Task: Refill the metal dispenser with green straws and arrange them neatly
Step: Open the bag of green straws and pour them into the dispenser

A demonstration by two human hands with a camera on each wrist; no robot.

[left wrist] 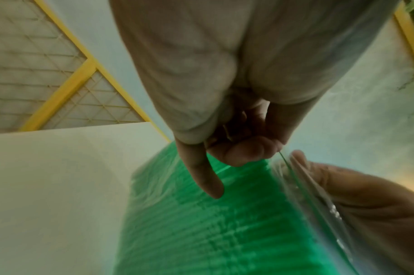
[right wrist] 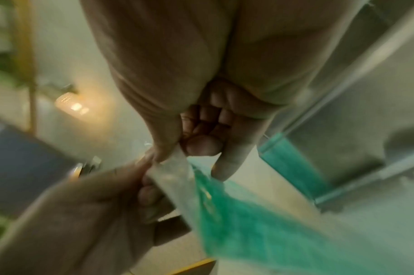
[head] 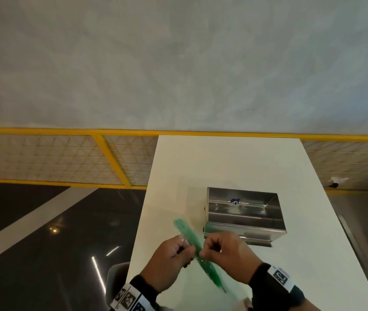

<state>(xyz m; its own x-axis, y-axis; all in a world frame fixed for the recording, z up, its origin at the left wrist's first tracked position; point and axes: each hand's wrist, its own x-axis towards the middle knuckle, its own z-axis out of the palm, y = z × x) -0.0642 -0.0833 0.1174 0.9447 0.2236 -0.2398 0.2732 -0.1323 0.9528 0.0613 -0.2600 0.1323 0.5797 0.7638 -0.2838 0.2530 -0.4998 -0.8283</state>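
Note:
A clear plastic bag of green straws (head: 197, 252) hangs between both hands above the near part of the white table (head: 223, 164). My left hand (head: 178, 252) pinches the bag's top edge from the left. My right hand (head: 210, 248) pinches the same edge from the right. The two hands sit close together. Seen from the left wrist, the bag (left wrist: 224, 223) spreads below the left hand (left wrist: 236, 148). The right wrist view, blurred, has the right hand (right wrist: 177, 154) pinching the clear film of the bag (right wrist: 248, 223). The metal dispenser (head: 243, 212) stands open just behind the hands, its inside bare.
The table is narrow, with its left edge near my left hand and a dark glossy floor (head: 43, 232) below. A yellow-framed mesh fence (head: 66, 158) and a grey wall (head: 178, 63) run behind the table's far end.

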